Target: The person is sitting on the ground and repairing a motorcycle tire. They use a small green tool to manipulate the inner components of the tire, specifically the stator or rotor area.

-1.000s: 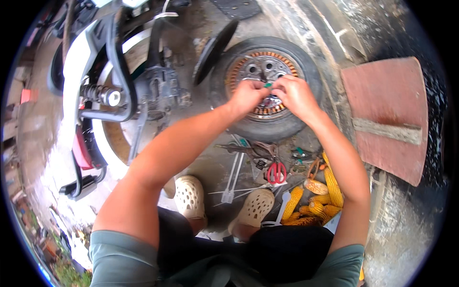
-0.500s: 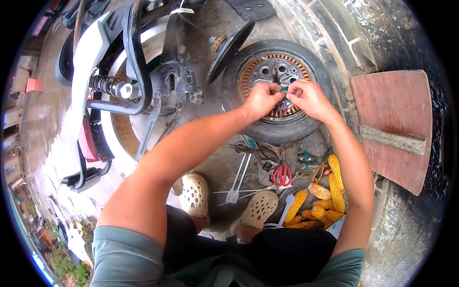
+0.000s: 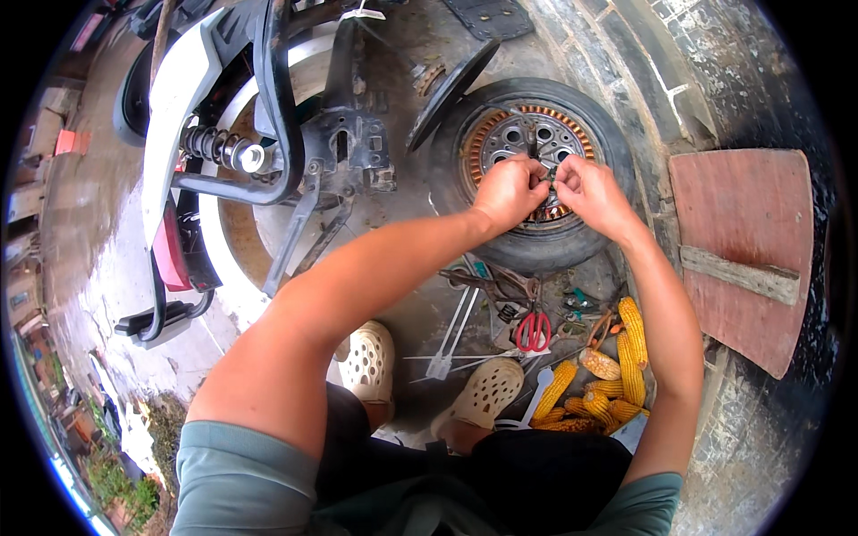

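Note:
Both my hands meet over a wheel [image 3: 547,253] that lies flat on the ground with its rubber tyre on. A ring of copper windings [image 3: 480,143] runs round inside its rim, about a metal hub with round holes. My left hand [image 3: 509,192] is closed in a pinch, and facing it my right hand [image 3: 590,190] pinches too. A small dark green piece [image 3: 551,172] shows between the fingertips; its kind is too small to tell. Dark wires or a shaft [image 3: 531,134] rise from the hub just beyond. My fingers hide the hub's near part.
Left stands a two-wheeler's frame [image 3: 290,161] with a spring shock absorber [image 3: 214,147]. A dark round cover [image 3: 456,94] leans beside the tyre. Red-handled scissors [image 3: 534,330], pliers [image 3: 509,284] and white cable ties [image 3: 456,335] lie near my feet, beside corn cobs [image 3: 632,339]. A reddish board [image 3: 746,205] lies right.
The whole view has shifted a little, so the wheel and frame sit further right. My hands remain together over the hub, and less of the green piece shows between the fingers.

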A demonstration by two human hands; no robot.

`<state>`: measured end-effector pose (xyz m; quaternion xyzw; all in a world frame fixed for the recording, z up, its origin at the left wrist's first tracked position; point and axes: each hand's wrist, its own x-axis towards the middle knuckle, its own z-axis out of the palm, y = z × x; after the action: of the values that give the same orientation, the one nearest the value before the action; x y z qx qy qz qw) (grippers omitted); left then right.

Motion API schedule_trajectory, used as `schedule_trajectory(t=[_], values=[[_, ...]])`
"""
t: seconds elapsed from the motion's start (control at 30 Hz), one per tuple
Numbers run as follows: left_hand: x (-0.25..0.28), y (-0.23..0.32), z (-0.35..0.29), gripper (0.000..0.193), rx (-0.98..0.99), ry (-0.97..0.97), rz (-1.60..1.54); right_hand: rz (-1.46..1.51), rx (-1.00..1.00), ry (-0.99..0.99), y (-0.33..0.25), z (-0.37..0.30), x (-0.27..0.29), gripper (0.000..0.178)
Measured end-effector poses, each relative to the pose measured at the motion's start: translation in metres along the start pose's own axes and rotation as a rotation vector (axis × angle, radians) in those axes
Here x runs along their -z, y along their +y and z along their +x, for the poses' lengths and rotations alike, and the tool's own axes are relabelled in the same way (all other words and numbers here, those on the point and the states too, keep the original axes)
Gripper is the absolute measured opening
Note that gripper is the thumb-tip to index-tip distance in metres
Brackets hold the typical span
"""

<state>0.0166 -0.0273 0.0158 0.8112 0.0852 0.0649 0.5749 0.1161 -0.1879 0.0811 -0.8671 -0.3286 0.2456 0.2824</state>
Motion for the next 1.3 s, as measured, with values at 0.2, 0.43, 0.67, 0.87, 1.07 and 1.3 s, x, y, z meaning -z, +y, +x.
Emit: schedule_trajectory(t=[0.2, 0.43, 0.67, 0.87, 1.07, 1.3], values=[[-0.007, -0.001, 0.003, 0.020, 0.151, 0.021, -0.121, -0.087, -0.038, 0.023, -0.018, -0.005, 0.001, 0.015], [-0.023, -0.010, 0.002, 0.015, 0.266, 0.062, -0.418, 0.010, -0.170, 0.057, -0.016, -0.005, -0.006, 0.012], [-0.023, -0.002, -0.007, 0.020, 0.132, 0.129, -0.270, 0.362, -0.273, 0.114, 0.012, 0.002, -0.014, 0.008], [-0.018, 0.011, -0.013, 0.023, 0.037, 0.101, -0.121, 0.119, -0.179, 0.249, -0.017, -0.009, -0.025, 0.013], [-0.016, 0.008, -0.006, 0.025, 0.098, 0.089, -0.117, -0.026, -0.204, 0.308, -0.032, -0.006, -0.020, 0.016], [-0.014, -0.002, 0.005, 0.022, 0.136, 0.126, -0.266, 0.211, -0.208, 0.304, 0.005, -0.001, -0.019, 0.016]])
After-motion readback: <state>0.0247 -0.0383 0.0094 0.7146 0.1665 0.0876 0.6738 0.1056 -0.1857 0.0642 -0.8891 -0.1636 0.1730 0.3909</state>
